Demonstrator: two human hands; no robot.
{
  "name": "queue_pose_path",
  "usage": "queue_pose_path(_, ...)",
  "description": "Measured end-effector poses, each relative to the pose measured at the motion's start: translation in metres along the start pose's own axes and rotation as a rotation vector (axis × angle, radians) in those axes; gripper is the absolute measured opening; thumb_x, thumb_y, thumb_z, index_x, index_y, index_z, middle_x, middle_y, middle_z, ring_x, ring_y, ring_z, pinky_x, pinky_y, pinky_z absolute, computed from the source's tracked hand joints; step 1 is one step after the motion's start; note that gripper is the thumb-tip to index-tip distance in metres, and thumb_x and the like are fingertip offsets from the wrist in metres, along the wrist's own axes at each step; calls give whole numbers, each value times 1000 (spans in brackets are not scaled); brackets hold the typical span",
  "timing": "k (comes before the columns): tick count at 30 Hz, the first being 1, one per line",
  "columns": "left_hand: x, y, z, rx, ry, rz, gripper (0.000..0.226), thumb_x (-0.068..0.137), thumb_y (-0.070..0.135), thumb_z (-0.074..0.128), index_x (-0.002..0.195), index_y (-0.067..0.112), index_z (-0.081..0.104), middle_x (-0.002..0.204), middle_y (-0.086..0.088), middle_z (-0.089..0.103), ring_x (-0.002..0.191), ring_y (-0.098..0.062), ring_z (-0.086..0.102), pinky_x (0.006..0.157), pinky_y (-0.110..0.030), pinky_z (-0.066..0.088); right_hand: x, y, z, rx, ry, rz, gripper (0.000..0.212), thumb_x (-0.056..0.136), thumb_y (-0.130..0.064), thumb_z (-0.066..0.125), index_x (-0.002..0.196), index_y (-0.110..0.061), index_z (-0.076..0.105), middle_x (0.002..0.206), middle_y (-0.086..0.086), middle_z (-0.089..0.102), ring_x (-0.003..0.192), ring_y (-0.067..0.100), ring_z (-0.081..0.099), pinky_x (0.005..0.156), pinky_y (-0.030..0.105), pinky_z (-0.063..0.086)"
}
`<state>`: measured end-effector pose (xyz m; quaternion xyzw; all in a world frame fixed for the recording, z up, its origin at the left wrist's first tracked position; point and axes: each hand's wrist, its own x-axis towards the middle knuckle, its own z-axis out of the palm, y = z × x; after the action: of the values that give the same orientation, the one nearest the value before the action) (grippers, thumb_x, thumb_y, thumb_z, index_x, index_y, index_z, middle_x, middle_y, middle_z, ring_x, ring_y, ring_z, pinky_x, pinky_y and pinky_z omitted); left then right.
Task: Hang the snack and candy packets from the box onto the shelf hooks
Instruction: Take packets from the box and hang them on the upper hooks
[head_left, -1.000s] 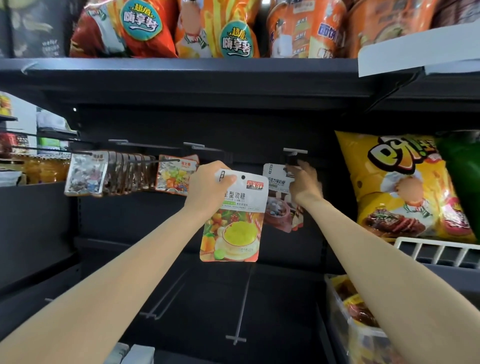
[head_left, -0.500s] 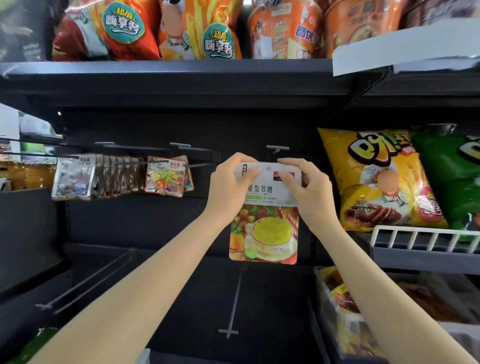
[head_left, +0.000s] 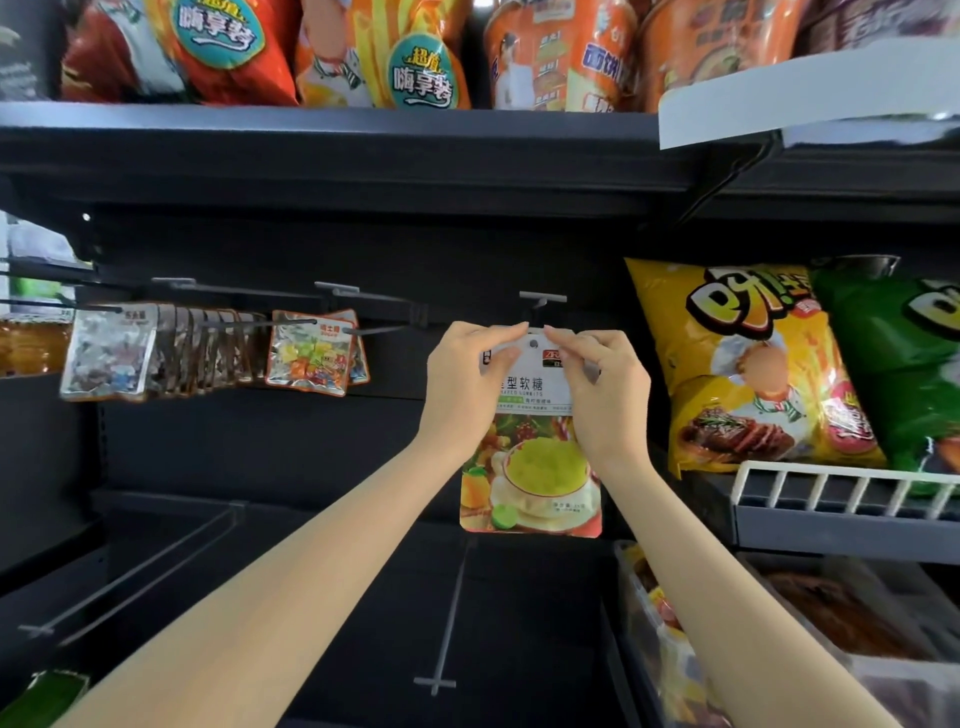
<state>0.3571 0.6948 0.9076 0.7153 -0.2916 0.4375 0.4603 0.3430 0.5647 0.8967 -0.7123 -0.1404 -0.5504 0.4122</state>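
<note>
A white candy packet (head_left: 531, 467) with a green bowl picture hangs upright between my hands, just under the T-shaped tip of a shelf hook (head_left: 542, 299). My left hand (head_left: 467, 387) pinches its top left corner. My right hand (head_left: 605, 395) pinches the top right edge. The packet's hang hole sits just below the hook tip; whether the hook passes through it is hidden. Further left, a row of clear candy packets (head_left: 109, 353) and colourful candy packets (head_left: 309, 353) hang on other hooks.
Large yellow (head_left: 743, 364) and green (head_left: 893, 364) crisp bags stand on a wire-fronted shelf at the right. Snack bags fill the top shelf (head_left: 332, 130). Bare hooks (head_left: 447, 623) stick out lower down. A clear bin (head_left: 675, 649) with packets sits at the lower right.
My right hand left the packet hanging at the hook and joined my left hand on the candy packet. Both hands then lifted it up to the hook tip.
</note>
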Motion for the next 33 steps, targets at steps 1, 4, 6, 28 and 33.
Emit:
queue_pose_path(1, 0, -2, 2, 1, 3, -2, 31, 91, 11, 58, 121, 18, 63, 102, 3, 51, 84, 3, 47, 76, 3, 33, 1, 1, 2, -8, -4, 2, 26, 94, -6, 55, 114, -15, 68, 100, -6, 50, 87, -3, 50, 73, 4, 44)
queue_pose_path(4, 3, -11, 9, 59, -16, 0, 33, 92, 10, 57, 124, 17, 61, 111, -4, 50, 90, -1, 46, 77, 3, 33, 5, 6, 5, -75, -33, -2, 28, 93, -9, 57, 120, -13, 65, 109, -1, 49, 89, -1, 46, 74, 0, 39)
queue_pose_path(6, 7, -20, 16, 169, -68, 23, 38, 94, 11, 55, 130, 20, 55, 126, -7, 45, 108, -9, 46, 87, -4, 34, 8, 13, 8, -222, -87, -6, 36, 94, -15, 57, 130, -17, 58, 128, 5, 43, 97, 1, 42, 75, 1, 35)
queue_pose_path(28, 55, -73, 63, 458, -481, -194, 74, 92, 5, 51, 151, 30, 13, 159, 2, -7, 144, -28, 14, 112, -38, 31, 25, 76, 67, -646, -289, 78, 74, 90, -13, 59, 151, -12, 16, 158, 12, 2, 146, 27, 3, 119, 43, 18)
queue_pose_path(33, 27, -71, 18, 512, -275, -73, 41, 95, 12, 49, 135, 17, 43, 137, -4, 42, 123, -21, 45, 93, -37, 47, -3, 50, 74, -439, -229, 17, 49, 84, 1, 57, 130, -12, 50, 135, 11, 42, 126, 26, 38, 96, 39, 46)
